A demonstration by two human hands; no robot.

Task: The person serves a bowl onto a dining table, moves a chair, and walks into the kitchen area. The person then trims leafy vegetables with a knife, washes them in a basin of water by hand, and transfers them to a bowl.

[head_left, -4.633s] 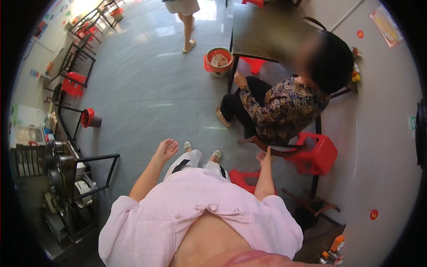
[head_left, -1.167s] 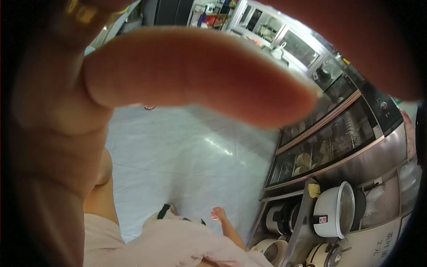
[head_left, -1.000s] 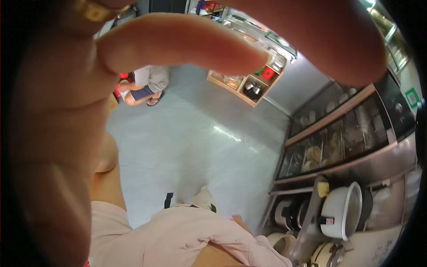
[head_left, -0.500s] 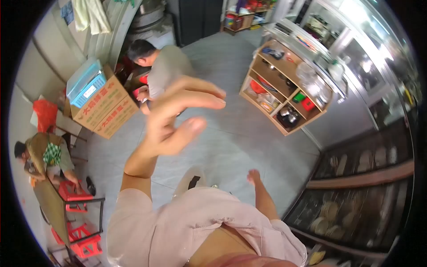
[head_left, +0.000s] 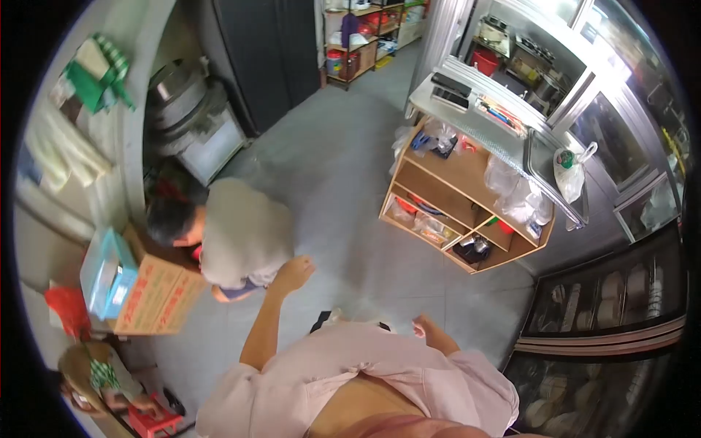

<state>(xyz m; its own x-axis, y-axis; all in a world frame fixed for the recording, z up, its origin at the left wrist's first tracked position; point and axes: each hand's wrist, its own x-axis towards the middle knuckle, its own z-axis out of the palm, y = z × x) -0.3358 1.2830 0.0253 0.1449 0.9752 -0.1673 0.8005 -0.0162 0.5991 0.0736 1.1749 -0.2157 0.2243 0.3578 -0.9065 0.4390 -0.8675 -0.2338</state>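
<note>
My left hand [head_left: 294,275] hangs low in front of me with its fingers loosely bent and nothing visible in them. In the view it overlaps the edge of the grey-beige shirt of a crouching person [head_left: 244,230]; whether it touches the shirt I cannot tell. My right hand [head_left: 421,328] is down by my other side, small and partly hidden by my pink sleeve. Its fingers are slightly curled, and I see nothing in them. Nearest to it in the view is the grey tiled floor [head_left: 350,288].
A wooden shelf unit [head_left: 436,175] stands ahead right beneath a metal counter [head_left: 475,109] with phones. Dish cabinets [head_left: 613,292] line the right. A cardboard box [head_left: 162,296] bears a blue bin [head_left: 109,274] at left. Another person [head_left: 95,372] sits near a red stool [head_left: 155,420].
My left hand has dropped from its raised place before the camera to a lower position. The view has shifted forward, and the crouching person and the shelf unit appear closer.
</note>
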